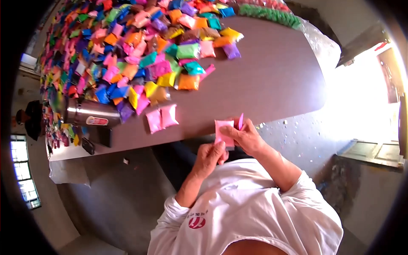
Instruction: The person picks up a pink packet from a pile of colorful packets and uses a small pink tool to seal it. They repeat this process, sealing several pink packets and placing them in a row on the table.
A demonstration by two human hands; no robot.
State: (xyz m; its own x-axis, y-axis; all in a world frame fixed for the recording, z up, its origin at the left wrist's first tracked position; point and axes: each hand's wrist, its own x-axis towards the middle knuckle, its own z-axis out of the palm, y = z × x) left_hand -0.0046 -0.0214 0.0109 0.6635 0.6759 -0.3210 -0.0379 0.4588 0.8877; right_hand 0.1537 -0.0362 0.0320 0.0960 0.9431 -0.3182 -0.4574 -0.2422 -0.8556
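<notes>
Close to my body at the table's front edge, a small pink packet (221,126) is held between my two hands. My left hand (207,159) pinches its lower end with thumb and fingers. The thumb of my right hand (247,139) presses on the packet's face, and its other fingers are curled behind. A thin, pointed magenta piece (241,120) sticks up from the fingers of my right hand. On the tabletop to the left lie two light pink packets (162,118), side by side.
A large heap of colourful packets (140,51) covers the table's (272,63) left and back. A steel flask (95,114) lies at the left, near a dark phone (88,145). Green packets in clear plastic (270,16) rest at the far edge. Small scraps dot the floor (293,136).
</notes>
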